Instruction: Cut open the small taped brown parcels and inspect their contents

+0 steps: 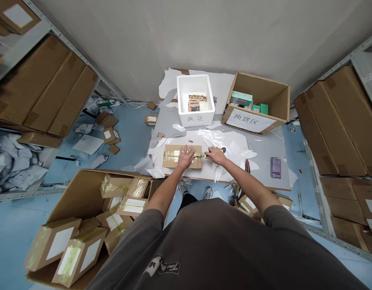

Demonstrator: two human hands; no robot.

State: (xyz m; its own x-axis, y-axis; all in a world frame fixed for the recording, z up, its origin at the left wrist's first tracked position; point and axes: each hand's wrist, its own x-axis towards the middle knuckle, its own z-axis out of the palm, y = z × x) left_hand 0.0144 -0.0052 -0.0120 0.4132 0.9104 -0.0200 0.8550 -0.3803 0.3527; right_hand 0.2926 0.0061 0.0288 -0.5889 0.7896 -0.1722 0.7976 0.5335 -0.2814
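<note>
A taped cardboard box [170,159] lies flat near the front edge of the table. My left hand [186,156] rests on its top with the fingers spread. At the box's right end, my right hand [215,155] is closed round a yellow and black cutter [224,150], whose tip end meets the tape at the box's right side. The blade itself is too small to make out. Torn white paper [211,137] lies just beyond my right hand.
Behind stand a white foam box [195,119] with small packets and an open carton [279,98] holding green boxes. A red-handled tool [247,166] and a blurred phone-like object [275,167] lie right. A large carton of parcels [65,193] stands at left, below; shelves flank both sides.
</note>
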